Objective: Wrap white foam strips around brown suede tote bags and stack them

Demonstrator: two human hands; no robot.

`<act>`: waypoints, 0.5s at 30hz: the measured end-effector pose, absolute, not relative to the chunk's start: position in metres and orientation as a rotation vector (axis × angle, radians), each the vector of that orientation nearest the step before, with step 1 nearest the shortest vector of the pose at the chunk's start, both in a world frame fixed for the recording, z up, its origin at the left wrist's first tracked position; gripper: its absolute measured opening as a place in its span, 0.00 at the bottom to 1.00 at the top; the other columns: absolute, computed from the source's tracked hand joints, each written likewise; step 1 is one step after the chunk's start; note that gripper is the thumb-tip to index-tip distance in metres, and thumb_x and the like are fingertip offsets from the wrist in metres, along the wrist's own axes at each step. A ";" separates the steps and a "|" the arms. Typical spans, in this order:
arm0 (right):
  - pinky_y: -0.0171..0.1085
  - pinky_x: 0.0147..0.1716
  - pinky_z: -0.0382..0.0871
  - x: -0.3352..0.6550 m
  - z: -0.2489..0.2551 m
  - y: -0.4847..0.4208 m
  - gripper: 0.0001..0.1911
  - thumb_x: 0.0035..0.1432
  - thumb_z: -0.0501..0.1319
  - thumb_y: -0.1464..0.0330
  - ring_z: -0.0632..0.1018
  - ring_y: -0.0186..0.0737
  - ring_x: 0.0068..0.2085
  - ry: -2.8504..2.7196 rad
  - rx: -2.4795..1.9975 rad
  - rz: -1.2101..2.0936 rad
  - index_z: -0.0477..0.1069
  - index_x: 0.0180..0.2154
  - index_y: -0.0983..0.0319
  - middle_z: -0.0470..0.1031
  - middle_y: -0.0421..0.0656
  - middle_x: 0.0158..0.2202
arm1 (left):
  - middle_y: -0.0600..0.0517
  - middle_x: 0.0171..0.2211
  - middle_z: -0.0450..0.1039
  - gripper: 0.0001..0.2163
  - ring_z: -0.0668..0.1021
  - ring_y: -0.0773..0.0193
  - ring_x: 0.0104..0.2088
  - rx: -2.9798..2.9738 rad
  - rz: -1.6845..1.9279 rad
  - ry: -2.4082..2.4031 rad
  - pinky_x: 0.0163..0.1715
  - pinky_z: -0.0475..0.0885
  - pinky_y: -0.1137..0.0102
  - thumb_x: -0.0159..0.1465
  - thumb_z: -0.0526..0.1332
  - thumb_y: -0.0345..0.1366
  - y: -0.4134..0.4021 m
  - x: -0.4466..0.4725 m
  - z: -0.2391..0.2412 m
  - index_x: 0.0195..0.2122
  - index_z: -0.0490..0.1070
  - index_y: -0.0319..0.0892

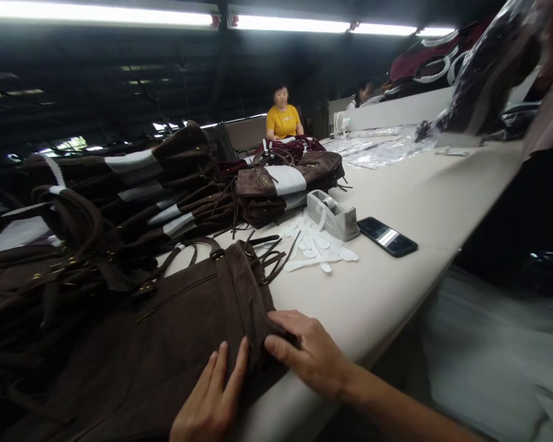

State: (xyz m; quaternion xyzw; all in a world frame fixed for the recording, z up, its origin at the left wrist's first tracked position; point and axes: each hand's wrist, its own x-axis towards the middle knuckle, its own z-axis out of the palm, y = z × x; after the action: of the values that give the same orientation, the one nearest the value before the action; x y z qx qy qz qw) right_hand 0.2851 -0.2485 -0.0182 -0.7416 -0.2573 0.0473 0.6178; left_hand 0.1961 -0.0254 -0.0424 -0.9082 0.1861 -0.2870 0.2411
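A dark brown handbag (179, 319) with a zip, buckles and thin ties lies flat along the near edge of the table. My left hand (214, 393) rests on its front with the fingers stretched out. At the bag's right edge, my right hand (304, 350) pinches a fold of its side between thumb and fingers. White paper strips (316, 245) lie loose beyond the bag, beside a grey tape dispenser (332, 215).
Brown handbags with white bands (138, 162) are piled on the left, with another banded stack (286, 178) behind. A black phone (387, 236) lies right of the dispenser. Clear plastic bags (378, 147) cover the far table (447, 190). A person in yellow (283, 120) is behind; someone (550, 116) stands at right.
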 end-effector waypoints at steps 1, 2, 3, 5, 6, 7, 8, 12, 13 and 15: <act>0.41 0.56 0.65 0.279 -0.023 -0.247 0.25 0.59 0.61 0.52 0.73 0.47 0.54 -0.582 -1.701 0.057 0.74 0.52 0.59 0.75 0.47 0.52 | 0.40 0.59 0.67 0.32 0.76 0.56 0.53 -2.467 -0.783 0.534 0.45 0.76 0.69 0.63 0.46 0.20 -0.024 0.195 -0.042 0.69 0.44 0.41; 0.41 0.56 0.65 0.274 -0.027 -0.246 0.25 0.58 0.63 0.53 0.73 0.47 0.54 -0.572 -1.691 0.015 0.73 0.53 0.58 0.75 0.47 0.53 | 0.41 0.59 0.67 0.31 0.76 0.56 0.53 -2.453 -0.778 0.557 0.44 0.77 0.70 0.64 0.46 0.21 -0.023 0.193 -0.041 0.69 0.45 0.41; 0.41 0.55 0.67 0.270 -0.029 -0.244 0.24 0.58 0.63 0.55 0.74 0.46 0.53 -0.569 -1.677 -0.015 0.74 0.53 0.58 0.76 0.47 0.51 | 0.41 0.59 0.67 0.31 0.76 0.57 0.53 -2.445 -0.769 0.576 0.43 0.77 0.70 0.64 0.46 0.21 -0.022 0.192 -0.039 0.68 0.46 0.41; 0.41 0.53 0.68 0.267 -0.031 -0.244 0.21 0.60 0.62 0.54 0.75 0.46 0.51 -0.571 -1.643 -0.033 0.75 0.51 0.57 0.78 0.47 0.48 | 0.42 0.59 0.67 0.31 0.75 0.57 0.54 -2.461 -0.728 0.577 0.44 0.77 0.70 0.63 0.45 0.21 -0.022 0.189 -0.036 0.69 0.45 0.42; 0.42 0.53 0.68 0.268 -0.029 -0.246 0.22 0.60 0.61 0.53 0.75 0.46 0.51 -0.579 -1.629 -0.016 0.76 0.50 0.58 0.78 0.47 0.48 | 0.43 0.59 0.67 0.32 0.75 0.57 0.54 -2.478 -0.703 0.561 0.45 0.76 0.70 0.63 0.45 0.20 -0.023 0.187 -0.035 0.69 0.44 0.43; 0.42 0.53 0.68 0.271 -0.027 -0.249 0.23 0.61 0.60 0.51 0.75 0.47 0.51 -0.590 -1.618 0.023 0.76 0.50 0.59 0.78 0.48 0.49 | 0.43 0.59 0.67 0.32 0.75 0.57 0.55 -2.496 -0.678 0.540 0.46 0.76 0.69 0.64 0.45 0.20 -0.025 0.186 -0.033 0.69 0.43 0.43; 0.42 0.53 0.68 0.276 -0.023 -0.253 0.25 0.62 0.58 0.50 0.76 0.47 0.51 -0.600 -1.608 0.083 0.75 0.51 0.59 0.77 0.48 0.49 | 0.43 0.59 0.66 0.32 0.74 0.57 0.55 -2.513 -0.652 0.521 0.47 0.76 0.69 0.64 0.44 0.20 -0.027 0.185 -0.032 0.69 0.42 0.44; 0.37 0.44 0.70 0.310 -0.011 -0.269 0.26 0.68 0.47 0.51 0.78 0.41 0.43 -0.559 -1.628 0.339 0.72 0.51 0.59 0.79 0.45 0.42 | 0.45 0.61 0.65 0.33 0.73 0.58 0.57 -2.558 -0.620 0.495 0.49 0.74 0.69 0.63 0.43 0.18 -0.033 0.184 -0.029 0.69 0.41 0.46; 0.36 0.40 0.70 0.321 -0.010 -0.269 0.25 0.68 0.47 0.51 0.78 0.41 0.39 -0.533 -1.669 0.386 0.74 0.47 0.60 0.80 0.45 0.38 | 0.45 0.61 0.64 0.34 0.73 0.58 0.57 -2.567 -0.623 0.489 0.50 0.74 0.68 0.63 0.43 0.18 -0.034 0.184 -0.029 0.69 0.40 0.47; 0.34 0.33 0.67 0.340 -0.011 -0.263 0.23 0.67 0.50 0.54 0.76 0.39 0.32 -0.490 -1.750 0.479 0.75 0.35 0.63 0.77 0.44 0.31 | 0.45 0.61 0.64 0.34 0.73 0.58 0.57 -2.581 -0.633 0.473 0.50 0.74 0.68 0.63 0.44 0.18 -0.035 0.184 -0.030 0.69 0.39 0.47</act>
State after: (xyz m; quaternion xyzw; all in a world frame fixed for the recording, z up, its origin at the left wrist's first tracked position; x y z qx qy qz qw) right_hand 0.3404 -0.2632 -0.0107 -0.7518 -0.2104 0.2056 0.5901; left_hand 0.1842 -0.0346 -0.0296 -0.9329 0.1711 -0.2287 0.2195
